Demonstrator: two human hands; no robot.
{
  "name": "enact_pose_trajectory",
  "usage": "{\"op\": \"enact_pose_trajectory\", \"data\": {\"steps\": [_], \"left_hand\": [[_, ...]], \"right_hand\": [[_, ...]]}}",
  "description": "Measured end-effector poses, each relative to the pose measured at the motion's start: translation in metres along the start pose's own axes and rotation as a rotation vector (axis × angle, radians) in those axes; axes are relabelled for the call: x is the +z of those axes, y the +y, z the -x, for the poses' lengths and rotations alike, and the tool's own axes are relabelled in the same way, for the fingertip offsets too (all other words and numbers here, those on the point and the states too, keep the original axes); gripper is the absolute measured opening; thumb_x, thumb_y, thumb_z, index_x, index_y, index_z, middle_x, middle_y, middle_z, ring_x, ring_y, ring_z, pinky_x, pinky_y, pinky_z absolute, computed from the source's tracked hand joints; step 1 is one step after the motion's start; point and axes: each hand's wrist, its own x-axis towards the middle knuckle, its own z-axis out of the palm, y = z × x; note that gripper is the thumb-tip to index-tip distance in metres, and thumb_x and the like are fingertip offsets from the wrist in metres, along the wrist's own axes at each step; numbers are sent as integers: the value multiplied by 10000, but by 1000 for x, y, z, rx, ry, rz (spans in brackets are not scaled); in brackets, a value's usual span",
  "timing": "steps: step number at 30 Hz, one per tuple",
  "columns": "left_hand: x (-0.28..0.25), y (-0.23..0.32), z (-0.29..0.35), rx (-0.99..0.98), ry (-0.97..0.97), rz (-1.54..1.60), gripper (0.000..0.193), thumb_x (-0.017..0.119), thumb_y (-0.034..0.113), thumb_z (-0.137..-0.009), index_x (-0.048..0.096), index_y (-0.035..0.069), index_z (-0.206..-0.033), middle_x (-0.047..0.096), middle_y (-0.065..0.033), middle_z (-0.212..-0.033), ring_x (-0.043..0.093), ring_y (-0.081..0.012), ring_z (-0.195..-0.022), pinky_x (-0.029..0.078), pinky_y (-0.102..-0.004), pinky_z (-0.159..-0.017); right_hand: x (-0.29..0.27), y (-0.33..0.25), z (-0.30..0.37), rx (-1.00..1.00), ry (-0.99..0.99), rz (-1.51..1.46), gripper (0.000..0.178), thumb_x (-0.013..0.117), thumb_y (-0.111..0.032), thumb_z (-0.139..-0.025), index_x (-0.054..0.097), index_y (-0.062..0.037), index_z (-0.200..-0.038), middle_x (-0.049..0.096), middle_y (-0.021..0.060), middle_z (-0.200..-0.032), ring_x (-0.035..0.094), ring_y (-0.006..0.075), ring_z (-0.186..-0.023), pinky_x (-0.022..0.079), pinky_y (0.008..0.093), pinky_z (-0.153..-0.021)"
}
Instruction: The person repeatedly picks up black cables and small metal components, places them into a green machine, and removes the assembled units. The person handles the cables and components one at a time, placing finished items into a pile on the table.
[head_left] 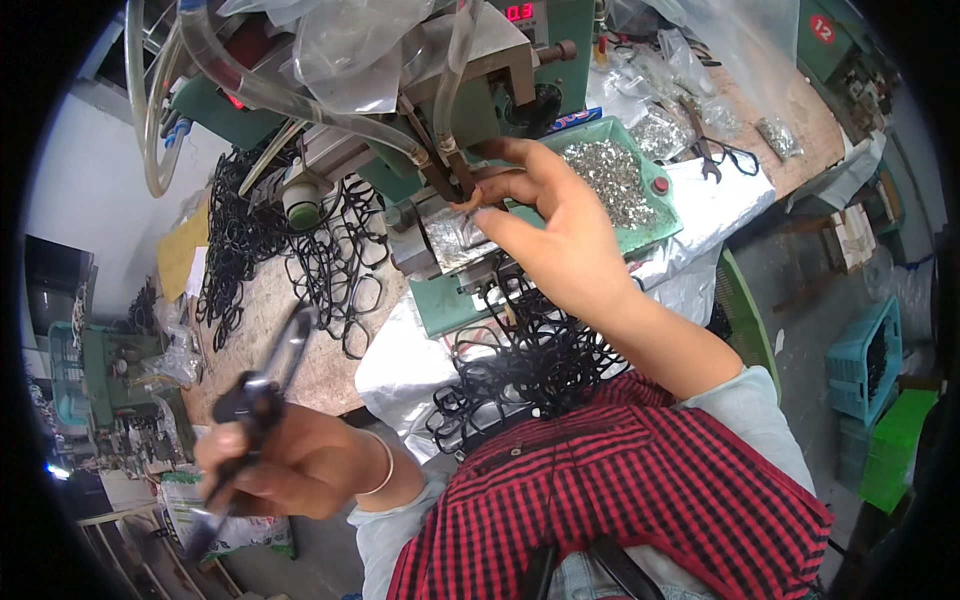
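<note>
My left hand [300, 460] is raised at the lower left, its fingers closed around a black eyeglass frame [252, 405], which is smeared by motion. My right hand [555, 225] reaches to the green bench machine [440, 300]. Its thumb and index fingertips come together beside the machine's metal jaws [455, 175], just above a shiny metal block [455, 240]. What those fingertips pinch, if anything, is too small to tell. Beneath the right forearm lies a tangled heap of black eyeglass frames [530, 350], partly on my lap.
Right of the machine sits a green tray [665, 215] of small metal parts [610, 180]. Pliers [705, 150] and clear bags [690, 65] lie beyond. More black frames [345, 270] cover the bench at left. Clear hoses [300, 95] hang over the machine. Blue baskets [865, 355] stand far right.
</note>
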Motion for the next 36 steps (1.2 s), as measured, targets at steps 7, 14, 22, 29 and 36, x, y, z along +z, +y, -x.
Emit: {"op": "enact_pose_trajectory", "data": {"steps": [7, 14, 22, 29, 36], "left_hand": [[38, -51, 53, 123, -690, -304, 260, 752, -1, -757, 646, 57, -987, 734, -122, -1059, 593, -233, -678, 537, -342, -592], [40, -68, 60, 264, -872, -339, 262, 769, 4, -710, 646, 64, -933, 742, -94, -1031, 654, -256, -784, 616, -390, -701], [36, -50, 75, 85, -818, -392, 275, 785, 75, -737, 683, 62, -992, 698, -105, -1175, 641, -272, -817, 582, -482, -887], [-31, -27, 25, -92, 12, -890, 175, 712, 40, -835, 673, 44, -1006, 667, -166, -1182, 617, -318, -1039, 461, -430, -957], [-102, -128, 82, -496, -957, -1800, 439, 779, 351, -780, 668, 27, -1056, 436, -227, -1491, 354, -457, -1390, 208, -585, -1183]], "right_hand": [[-102, 65, -5, -219, 155, 1274, 276, 719, -175, -788, 727, -65, -1042, 642, 177, -1238, 561, 370, -1218, 448, 449, -1038], [-131, 92, 5, -377, 228, 1228, 141, 760, -116, -732, 739, -80, -867, 661, 144, -1193, 564, 373, -1205, 460, 463, -1017], [-120, 83, -2, -363, 345, 1072, 108, 699, -129, -790, 704, -45, -857, 709, 123, -904, 656, 329, -865, 505, 418, -796], [-117, 74, 3, -184, 361, 824, 124, 692, -92, -806, 723, -38, -912, 720, 98, -851, 672, 263, -811, 508, 361, -758], [-106, 78, -6, -185, 333, 746, 138, 697, -104, -851, 735, -34, -964, 725, 117, -909, 679, 273, -839, 514, 361, -785]]}}
